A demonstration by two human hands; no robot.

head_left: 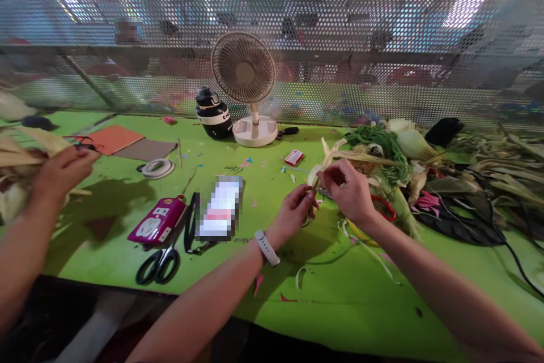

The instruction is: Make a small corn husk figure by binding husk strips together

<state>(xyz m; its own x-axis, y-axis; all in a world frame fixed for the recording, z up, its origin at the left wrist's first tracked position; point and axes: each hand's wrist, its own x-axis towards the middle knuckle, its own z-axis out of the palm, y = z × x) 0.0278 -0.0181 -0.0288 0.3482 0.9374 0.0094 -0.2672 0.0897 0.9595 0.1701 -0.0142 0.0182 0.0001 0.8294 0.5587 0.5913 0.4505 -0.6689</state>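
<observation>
**Both hands pinching a corn-husk strip over green tabletop**

Left hand (294, 211), white band on the wrist, sits mid-frame with fingertips clenched on the lower end of a thin pale dried corn-husk strip (326, 163). Right hand (349, 190) is just beside it, almost touching, fingers pinched on the same strip a bit higher; grip closed on the husk on both sides. The strip rises from between the two hands, tilts left-up, and its free end fans out above the right hand. The hands hover just above the bright green tabletop (323, 300), near its middle-right.

Right of the hands: a heap of green and pale husks and leaves (385, 150), with a red ring-shaped item (385, 207) partly hidden behind the right wrist. Loose pale husk slivers (301, 275) lie on the tabletop below the hands.

Left of the hands: blurred white-and-red rectangular pack (221, 207), magenta power strip with white sockets (158, 220), black-handled scissors (158, 264), white tape roll (158, 168), orange sheet (114, 139). Behind: beige desk fan on a round base (249, 88), black-and-white bottle lying on its side (212, 114), small red-and-white box (294, 157).

Far left, another person's hand (63, 170) holds a bundle of dry husks (21, 150), well apart from the wearer's hands.
</observation>
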